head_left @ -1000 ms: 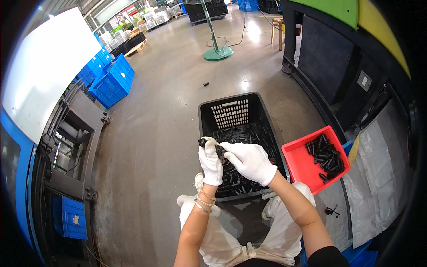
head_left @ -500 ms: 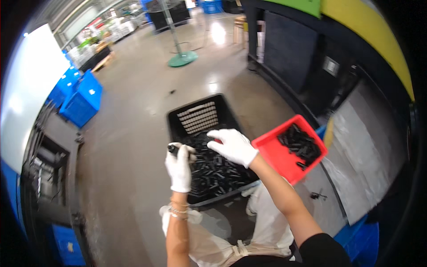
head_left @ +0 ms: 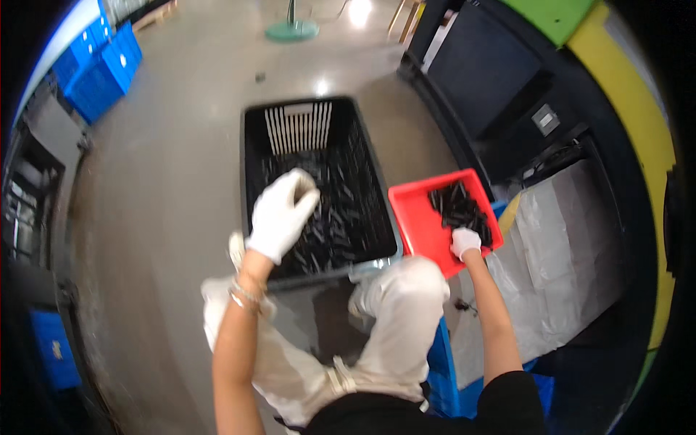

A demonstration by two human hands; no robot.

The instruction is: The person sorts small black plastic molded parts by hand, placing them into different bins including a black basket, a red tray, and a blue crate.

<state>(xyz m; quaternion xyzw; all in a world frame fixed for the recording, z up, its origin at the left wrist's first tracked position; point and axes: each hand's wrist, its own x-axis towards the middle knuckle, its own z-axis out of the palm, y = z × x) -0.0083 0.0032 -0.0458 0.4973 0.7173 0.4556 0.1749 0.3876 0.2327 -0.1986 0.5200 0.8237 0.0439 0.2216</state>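
My left hand [head_left: 279, 217], in a white glove, is above the black crate [head_left: 249, 145], its fingers curled toward the thumb. Whatever is in that grip, if anything, does not show. Many small black elongated parts [head_left: 337, 228] cover the crate's bottom. To the right, my white-gloved right hand [head_left: 466, 241] reaches into a red tray [head_left: 420, 225], at the near edge of a pile of black parts [head_left: 458, 206]. Its fingers look bent inward, and their tips are hidden.
A black machine frame [head_left: 486, 72] with green and yellow panels stands on the right. Transparent sheeting [head_left: 558, 246] lies beside the tray. Blue bins [head_left: 101, 76] stand at the far left, and a green round stand base [head_left: 291, 30] is on the floor ahead. My knees flank the crate's near end.
My right hand has moved from over the crate into the red tray. A black piece visible in my left hand earlier no longer shows. The view has tilted downward.
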